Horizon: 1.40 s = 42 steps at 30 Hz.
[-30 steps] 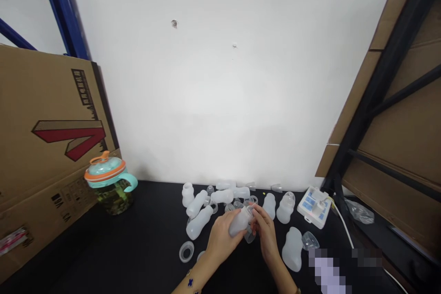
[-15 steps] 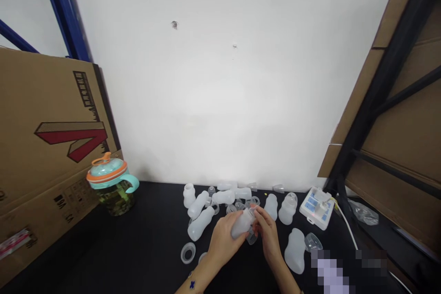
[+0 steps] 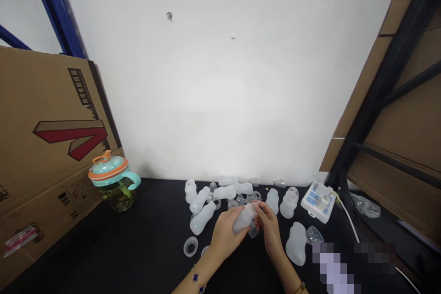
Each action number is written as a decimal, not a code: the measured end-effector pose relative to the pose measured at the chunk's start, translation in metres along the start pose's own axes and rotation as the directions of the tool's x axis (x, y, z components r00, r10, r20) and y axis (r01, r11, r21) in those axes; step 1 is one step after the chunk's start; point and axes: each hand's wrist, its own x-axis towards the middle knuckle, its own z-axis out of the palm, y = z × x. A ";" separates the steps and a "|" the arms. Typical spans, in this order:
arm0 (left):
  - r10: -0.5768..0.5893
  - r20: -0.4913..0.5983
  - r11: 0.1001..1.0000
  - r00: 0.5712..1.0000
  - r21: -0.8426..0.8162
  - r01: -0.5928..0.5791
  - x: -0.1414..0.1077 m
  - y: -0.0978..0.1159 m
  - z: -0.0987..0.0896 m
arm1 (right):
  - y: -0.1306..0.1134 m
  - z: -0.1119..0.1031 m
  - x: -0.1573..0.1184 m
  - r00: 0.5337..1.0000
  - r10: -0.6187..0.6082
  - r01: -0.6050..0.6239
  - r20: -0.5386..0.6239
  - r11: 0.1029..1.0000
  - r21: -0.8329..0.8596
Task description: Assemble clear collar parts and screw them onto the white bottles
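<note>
Just bottles (image 3: 202, 218) on black tabletop (image 3: 138, 243) — white wall (image 3: 220, 82) behind

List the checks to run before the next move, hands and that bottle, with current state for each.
1. Left hand grip on the frosted plastic bottle: ok, fingers wrapped around its body.
2. Right hand grip at the bottle's neck: cannot tell, the fingers hide the contact.
3. Clear plastic piece below the hands: cannot tell whether it touches the bottle.
4. Clear ring on the black table: ok, lying flat, apart from both hands.
5. White box with its cable: ok, off to the right, not touching either hand.
</note>
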 end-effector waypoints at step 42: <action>0.099 -0.074 0.992 0.992 0.085 -0.092 -0.003 0.000 0.003 | -0.003 0.001 -0.001 1.000 -0.012 0.012 -0.002 1.000 -0.016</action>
